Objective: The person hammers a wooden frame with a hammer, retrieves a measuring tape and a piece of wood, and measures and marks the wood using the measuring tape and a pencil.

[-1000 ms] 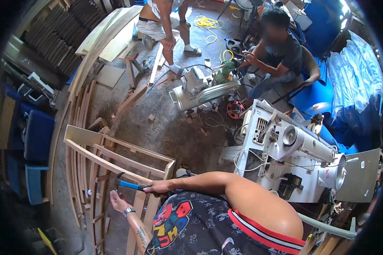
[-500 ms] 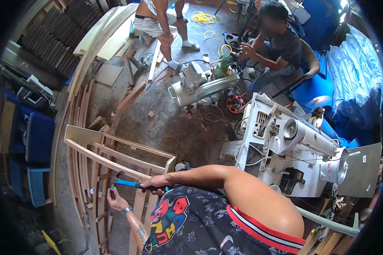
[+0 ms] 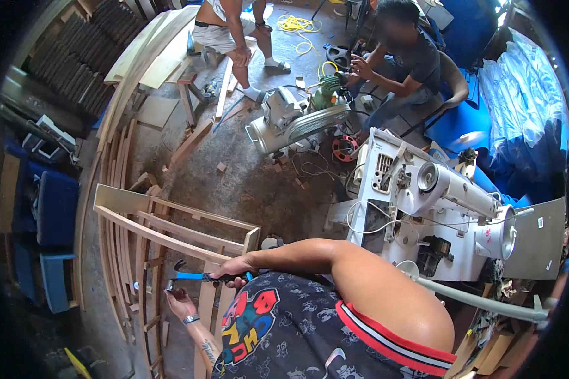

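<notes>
My right hand (image 3: pixel 232 270) is wrapped round the black grip of a hammer (image 3: pixel 191 276) with a blue shaft. The hammer's head, with a dark curved claw, points left, above my other hand. My left hand (image 3: pixel 182 304), with a metal watch on the wrist, has its fingers pinched near the hammer head. A small silvery bit shows at the fingertips, too small to name. Both hands are beside a long wooden frame (image 3: pixel 161 239) of slats and crosspieces, its near end next to my body.
A sewing machine (image 3: pixel 455 192) stands on a white table (image 3: pixel 376 142) at the right. Ahead is an air compressor (image 3: pixel 269 136). One person (image 3: pixel 411 66) sits behind it; another (image 3: pixel 231 38) stands at the back. Long wooden strips (image 3: pixel 117 170) lie along the left.
The hammer has tilted slightly, and its head sits a little lower. My left hand has shifted slightly right and down, its fingers turned. The whole view has moved a little.
</notes>
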`<state>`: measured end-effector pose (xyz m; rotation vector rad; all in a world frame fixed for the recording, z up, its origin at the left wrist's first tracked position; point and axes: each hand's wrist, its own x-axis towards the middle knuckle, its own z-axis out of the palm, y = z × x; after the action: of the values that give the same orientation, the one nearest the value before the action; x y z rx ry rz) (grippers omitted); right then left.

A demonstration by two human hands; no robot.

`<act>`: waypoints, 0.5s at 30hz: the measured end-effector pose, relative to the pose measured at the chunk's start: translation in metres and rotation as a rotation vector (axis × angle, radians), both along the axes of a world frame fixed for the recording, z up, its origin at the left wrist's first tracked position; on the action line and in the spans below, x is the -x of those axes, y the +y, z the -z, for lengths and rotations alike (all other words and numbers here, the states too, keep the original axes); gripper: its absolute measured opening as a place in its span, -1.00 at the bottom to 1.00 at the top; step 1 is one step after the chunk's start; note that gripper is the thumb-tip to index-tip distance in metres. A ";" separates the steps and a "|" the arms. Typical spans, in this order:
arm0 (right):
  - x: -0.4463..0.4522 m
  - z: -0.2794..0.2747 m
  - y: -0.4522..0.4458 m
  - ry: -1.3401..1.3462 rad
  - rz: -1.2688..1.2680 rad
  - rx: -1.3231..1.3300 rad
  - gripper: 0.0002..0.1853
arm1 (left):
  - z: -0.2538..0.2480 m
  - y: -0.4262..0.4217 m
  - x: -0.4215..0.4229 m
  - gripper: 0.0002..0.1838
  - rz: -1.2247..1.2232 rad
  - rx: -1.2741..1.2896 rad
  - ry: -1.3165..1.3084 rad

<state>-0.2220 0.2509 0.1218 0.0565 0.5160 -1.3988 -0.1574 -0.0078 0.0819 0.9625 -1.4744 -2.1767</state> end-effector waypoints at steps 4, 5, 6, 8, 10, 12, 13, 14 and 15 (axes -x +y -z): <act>-0.010 0.000 -0.016 0.104 -0.027 -0.074 -0.64 | 0.015 -0.021 -0.019 -0.72 0.081 -0.281 0.063; -0.014 0.000 -0.020 0.151 -0.039 -0.113 -0.64 | 0.013 -0.020 -0.023 -0.74 0.062 -0.236 0.027; -0.018 -0.002 -0.025 0.155 -0.045 -0.118 -0.64 | 0.011 -0.021 -0.025 -0.74 0.043 -0.192 -0.007; -0.025 -0.006 -0.032 0.434 -0.013 -0.197 -0.64 | 0.017 -0.024 -0.027 -0.75 -0.029 -0.209 -0.019; -0.038 -0.004 -0.045 0.578 -0.008 -0.241 -0.64 | 0.025 -0.031 -0.036 -0.75 -0.163 -0.242 -0.057; -0.059 0.005 -0.067 1.037 0.024 -0.325 -0.63 | 0.032 -0.041 -0.051 -0.74 -0.175 -0.180 -0.141; -0.068 0.010 -0.076 1.269 0.036 -0.360 -0.62 | 0.036 -0.044 -0.061 -0.73 -0.179 -0.114 -0.230; -0.076 0.015 -0.084 1.274 0.021 -0.357 -0.62 | 0.039 -0.050 -0.072 -0.71 -0.182 -0.045 -0.320; -0.085 0.019 -0.090 1.234 0.056 -0.394 -0.62 | 0.043 -0.056 -0.085 -0.71 -0.195 -0.053 -0.317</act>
<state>-0.1375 0.1605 0.1023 -0.5099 1.8102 -1.2427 -0.0722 -0.0633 0.0392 1.4600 -1.3890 -2.0001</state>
